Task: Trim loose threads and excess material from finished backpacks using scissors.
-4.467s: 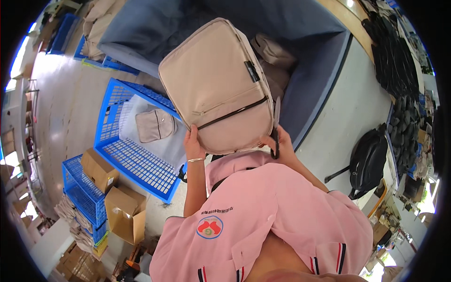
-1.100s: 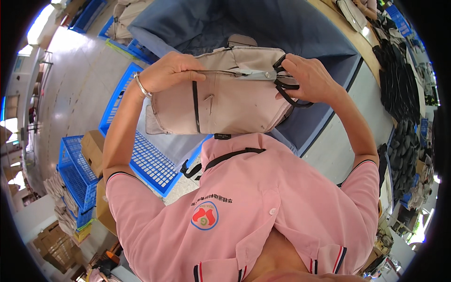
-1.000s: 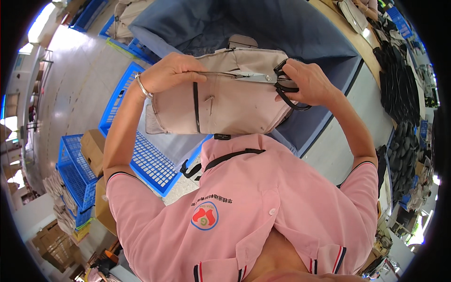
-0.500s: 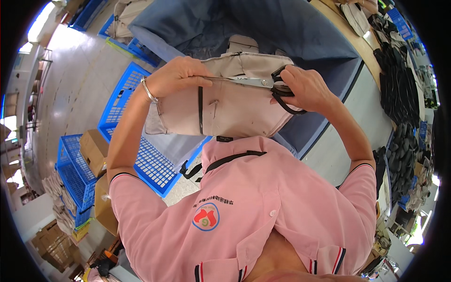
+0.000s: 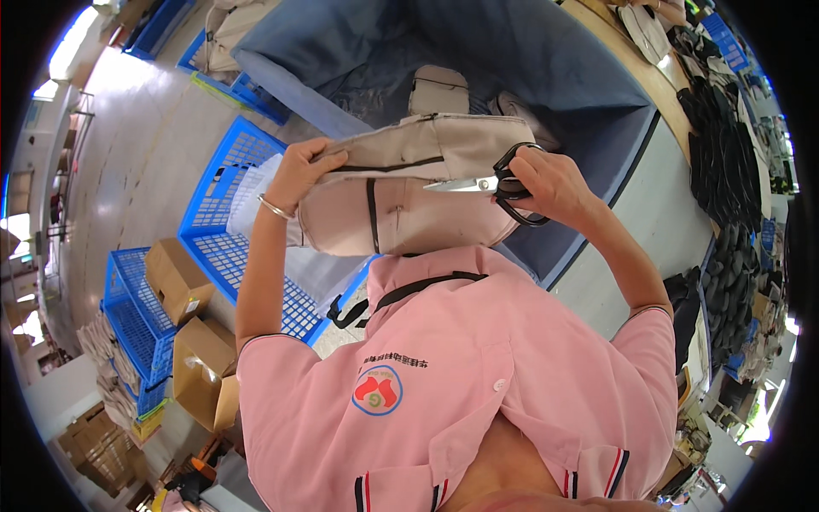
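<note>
Above the pink shirt (image 5: pixel 478 375) of the person wearing the camera, a beige bag (image 5: pixel 409 200) is being held up at chest height, lying on its side with its black zipper lines facing the camera; the left hand (image 5: pixel 300 171) is gripping the bag's left end, fingers curled over the upper edge and thumb pressing the near face, a thin bracelet (image 5: pixel 275 207) sitting on the wrist just below; the right hand (image 5: pixel 546 183) is closing around the black handles of a pair of scissors (image 5: pixel 490 183), fingers threaded through the loops, and the silver blades are pointing left across the bag's upper part, lying against the fabric; whether the blades are parted or together I cannot tell; beyond the bag, a large blue fabric bin (image 5: pixel 529 77) is holding more beige bags (image 5: pixel 437 90); left of the bag, a blue plastic crate (image 5: pixel 226 230) is standing on the grey floor, with cardboard boxes (image 5: pixel 183 324) lying further left and lower; right of the bag, well apart, dark items (image 5: pixel 725 171) are piling along a table edge.
</note>
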The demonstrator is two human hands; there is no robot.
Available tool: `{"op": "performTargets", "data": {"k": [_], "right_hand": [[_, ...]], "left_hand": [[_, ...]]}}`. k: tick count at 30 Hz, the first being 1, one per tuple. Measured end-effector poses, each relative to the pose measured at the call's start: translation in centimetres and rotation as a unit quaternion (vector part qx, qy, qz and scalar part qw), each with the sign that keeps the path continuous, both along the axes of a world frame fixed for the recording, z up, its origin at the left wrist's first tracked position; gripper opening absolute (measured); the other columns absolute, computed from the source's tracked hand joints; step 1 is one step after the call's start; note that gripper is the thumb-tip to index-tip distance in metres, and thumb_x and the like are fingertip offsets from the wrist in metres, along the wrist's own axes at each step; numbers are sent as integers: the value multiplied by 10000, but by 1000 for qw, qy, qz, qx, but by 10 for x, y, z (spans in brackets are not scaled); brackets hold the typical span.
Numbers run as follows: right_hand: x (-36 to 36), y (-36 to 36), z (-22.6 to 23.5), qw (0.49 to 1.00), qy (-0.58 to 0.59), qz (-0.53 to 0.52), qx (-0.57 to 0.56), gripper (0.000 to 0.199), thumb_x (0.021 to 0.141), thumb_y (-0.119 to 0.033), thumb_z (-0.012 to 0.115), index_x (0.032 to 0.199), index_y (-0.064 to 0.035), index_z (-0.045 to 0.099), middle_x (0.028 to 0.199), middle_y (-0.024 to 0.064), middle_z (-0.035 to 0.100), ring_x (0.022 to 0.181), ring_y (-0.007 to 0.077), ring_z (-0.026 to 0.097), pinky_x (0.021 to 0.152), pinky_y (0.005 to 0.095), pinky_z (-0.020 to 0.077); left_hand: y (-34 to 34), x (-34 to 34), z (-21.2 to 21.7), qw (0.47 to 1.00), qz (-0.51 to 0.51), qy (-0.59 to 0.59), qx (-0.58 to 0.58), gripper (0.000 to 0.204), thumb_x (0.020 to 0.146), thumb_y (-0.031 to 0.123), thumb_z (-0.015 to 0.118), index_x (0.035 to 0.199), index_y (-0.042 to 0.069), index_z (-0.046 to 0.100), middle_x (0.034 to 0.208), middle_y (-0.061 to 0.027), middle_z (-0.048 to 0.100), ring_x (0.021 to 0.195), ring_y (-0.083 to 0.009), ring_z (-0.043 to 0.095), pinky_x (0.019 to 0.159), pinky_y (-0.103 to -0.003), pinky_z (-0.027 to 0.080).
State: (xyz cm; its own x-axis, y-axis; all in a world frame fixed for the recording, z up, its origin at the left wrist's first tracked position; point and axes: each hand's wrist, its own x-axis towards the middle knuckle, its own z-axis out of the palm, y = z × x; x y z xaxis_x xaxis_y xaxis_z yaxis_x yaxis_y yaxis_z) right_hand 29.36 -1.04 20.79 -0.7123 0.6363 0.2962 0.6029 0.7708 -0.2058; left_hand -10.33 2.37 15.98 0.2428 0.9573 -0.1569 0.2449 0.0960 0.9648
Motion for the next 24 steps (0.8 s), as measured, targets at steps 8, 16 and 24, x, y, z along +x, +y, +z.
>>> {"op": "performTargets", "data": {"k": [8, 16, 24], "right_hand": [[26, -6, 2, 961, 173, -211, 53, 470, 714, -317, 865, 886, -28, 538, 802, 113, 496, 622, 333, 481, 566, 365, 425], [-14, -48, -78, 706, 482, -311, -414, 266, 949, -325, 677, 918, -78, 583, 696, -60, 501, 596, 9, 441, 512, 203, 328], [-13, -94, -157, 828, 185, -410, -334, 479, 901, -463, 686, 931, -14, 521, 774, 118, 546, 693, 272, 572, 624, 371, 448]], "left_hand": [[-71, -25, 100, 972, 211, -10, 103, 126, 898, 109, 709, 983, 19, 731, 880, 7, 687, 788, -53, 592, 736, -214, 478], [-90, 99, -3, 946, 152, 165, 233, 261, 839, 79, 728, 1099, 85, 741, 965, -84, 672, 786, -215, 639, 698, -323, 503], [-117, 193, -129, 975, 67, 91, 191, 215, 853, 36, 669, 1059, 52, 728, 929, -119, 643, 800, -285, 640, 702, -343, 509]]}}
